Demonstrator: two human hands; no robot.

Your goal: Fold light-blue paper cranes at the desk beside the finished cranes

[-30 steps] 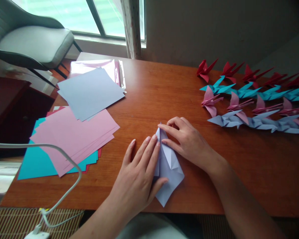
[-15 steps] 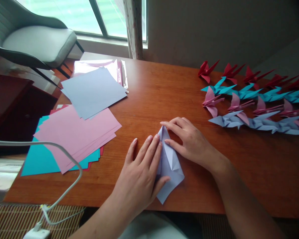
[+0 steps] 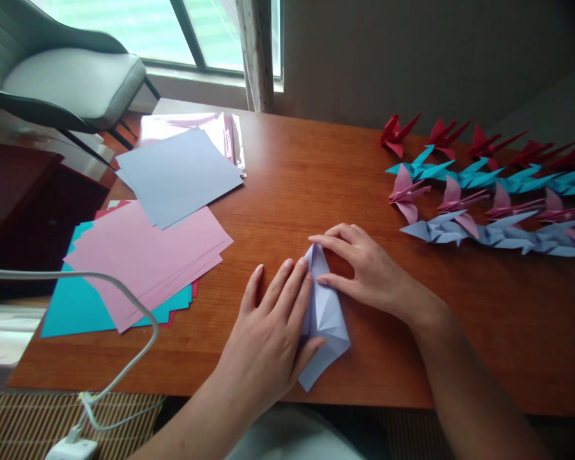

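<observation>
A half-folded sheet of pale lilac origami paper (image 3: 333, 329) lies on the table near its front edge, its narrow tip pointing away from me. My left hand (image 3: 280, 326) rests flat over its left side, fingers stretched out and thumb across the lower part, hiding that side. At the upper right, my right hand (image 3: 368, 265) holds the paper, index fingertip at the tip and thumb on the right edge. Raised creases show between the hands.
Rows of folded paper cranes in red (image 3: 395, 135), turquoise (image 3: 476, 179), pink (image 3: 405, 195) and lilac (image 3: 498, 235) line the right. Loose grey-blue sheets (image 3: 182, 176), pink sheets (image 3: 153, 262) and turquoise sheets (image 3: 71, 306) lie left. A white cable (image 3: 144, 306) loops at the left front.
The right part of the paper has lifted and shifted slightly left, and its lower right corner has moved inward. Both hands stay nearly in place.
</observation>
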